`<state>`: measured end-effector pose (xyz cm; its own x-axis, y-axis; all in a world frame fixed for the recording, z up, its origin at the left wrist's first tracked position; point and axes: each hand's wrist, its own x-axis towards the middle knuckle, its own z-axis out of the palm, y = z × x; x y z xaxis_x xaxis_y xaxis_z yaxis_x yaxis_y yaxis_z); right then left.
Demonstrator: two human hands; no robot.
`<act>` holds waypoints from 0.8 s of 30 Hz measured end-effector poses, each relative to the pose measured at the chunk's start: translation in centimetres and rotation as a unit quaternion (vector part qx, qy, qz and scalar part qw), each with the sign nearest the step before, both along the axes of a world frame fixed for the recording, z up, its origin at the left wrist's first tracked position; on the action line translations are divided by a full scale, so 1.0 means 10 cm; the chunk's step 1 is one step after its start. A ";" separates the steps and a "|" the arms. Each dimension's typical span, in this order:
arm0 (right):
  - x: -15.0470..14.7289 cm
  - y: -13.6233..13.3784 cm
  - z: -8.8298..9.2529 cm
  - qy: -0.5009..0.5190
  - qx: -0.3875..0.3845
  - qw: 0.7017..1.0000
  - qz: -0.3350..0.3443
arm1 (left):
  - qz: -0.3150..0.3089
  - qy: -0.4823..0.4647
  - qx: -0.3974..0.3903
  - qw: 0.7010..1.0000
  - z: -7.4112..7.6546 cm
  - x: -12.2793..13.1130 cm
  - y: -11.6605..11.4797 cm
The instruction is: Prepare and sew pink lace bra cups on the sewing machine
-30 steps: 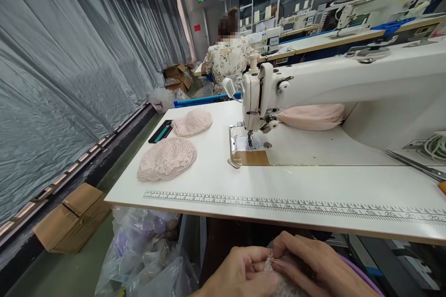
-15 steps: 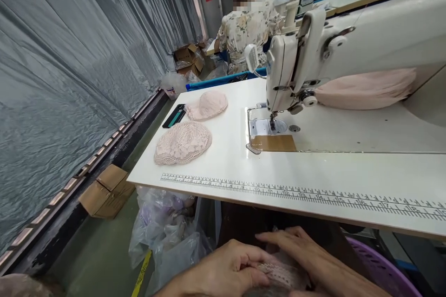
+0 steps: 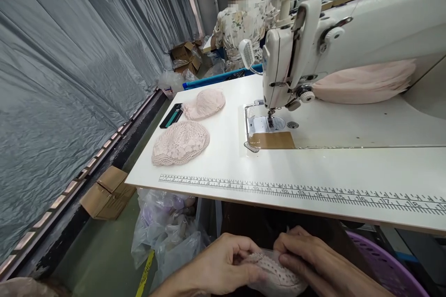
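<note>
Below the table's front edge, my left hand (image 3: 226, 264) pinches the left end of a pale pink lace piece (image 3: 277, 271) with a row of small holes. My right hand (image 3: 313, 257) has its fingers closed on the same piece from the right. On the table (image 3: 223, 162) lie a scalloped lace cup (image 3: 181, 143) and, behind it, a smoother pink cup (image 3: 206, 103). A black and green item (image 3: 171, 116) sits beside them. The white sewing machine (image 3: 282, 67) stands to the right, its needle area (image 3: 270, 118) without fabric.
Pale pink fabric (image 3: 365, 82) rests under the machine arm. Plastic bags (image 3: 167, 227) and a cardboard box (image 3: 106, 192) are below the table at left, a purple basket (image 3: 386, 264) at lower right. Another person (image 3: 240, 28) sits beyond the table.
The hands have shifted around the lace piece; more of its holed edge now shows between them. My right hand's fingers have drawn in and bent. The camera view has moved slightly.
</note>
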<state>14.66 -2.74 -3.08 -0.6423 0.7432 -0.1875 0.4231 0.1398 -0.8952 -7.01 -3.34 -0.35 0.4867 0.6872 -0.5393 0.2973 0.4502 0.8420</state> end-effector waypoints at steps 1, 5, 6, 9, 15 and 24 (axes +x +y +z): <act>0.00 0.00 0.00 0.000 -0.001 1.000 -0.001 | 0.015 -0.004 -0.004 1.000 -0.02 0.01 0.00; 0.03 0.01 0.03 0.003 -0.012 1.000 0.007 | 0.050 0.039 0.024 0.998 -0.08 0.06 0.00; 0.05 0.02 0.04 0.000 -0.017 1.000 0.013 | 0.048 0.050 0.033 0.997 -0.08 0.07 0.00; 0.07 0.02 0.05 -0.013 -0.027 0.999 0.024 | 0.039 0.068 0.048 0.996 -0.06 0.06 0.01; 0.03 0.03 0.02 0.017 -0.023 0.999 0.034 | 0.025 0.080 0.034 0.996 0.01 0.01 0.01; 0.07 0.09 0.19 -0.032 -0.046 0.996 0.067 | 0.054 0.024 -0.027 0.998 0.05 -0.03 0.06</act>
